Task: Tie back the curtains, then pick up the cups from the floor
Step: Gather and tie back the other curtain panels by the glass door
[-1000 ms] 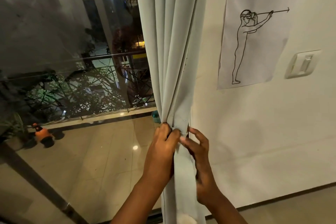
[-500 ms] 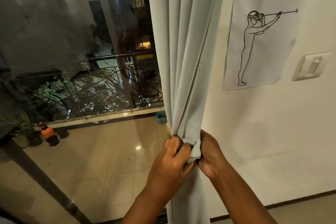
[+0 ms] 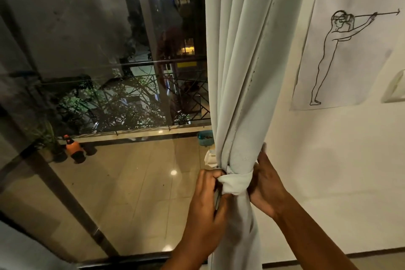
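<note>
A pale grey curtain (image 3: 238, 72) hangs gathered in folds beside the white wall. A strip of the same cloth, the tie-back (image 3: 235, 183), is wrapped tightly round the bundle at waist height. My left hand (image 3: 208, 206) pinches the tie's end on the curtain's left side, fingers curled. My right hand (image 3: 266, 186) grips the tie and curtain from the right, its fingers hidden behind the cloth. A loose white end (image 3: 210, 158) sticks out just above my left hand. No cups are in view.
A glass door (image 3: 98, 72) fills the left, with a tiled balcony, a railing and plants beyond it. An orange bottle (image 3: 73, 149) and a teal tub (image 3: 205, 137) stand outside. A line drawing on paper (image 3: 348, 41) and a wall switch (image 3: 396, 87) are on the right.
The tie has gone from loose at the curtain's front to wrapped tightly round the bundle. My hands have moved apart to its two sides, and the view has shifted closer.
</note>
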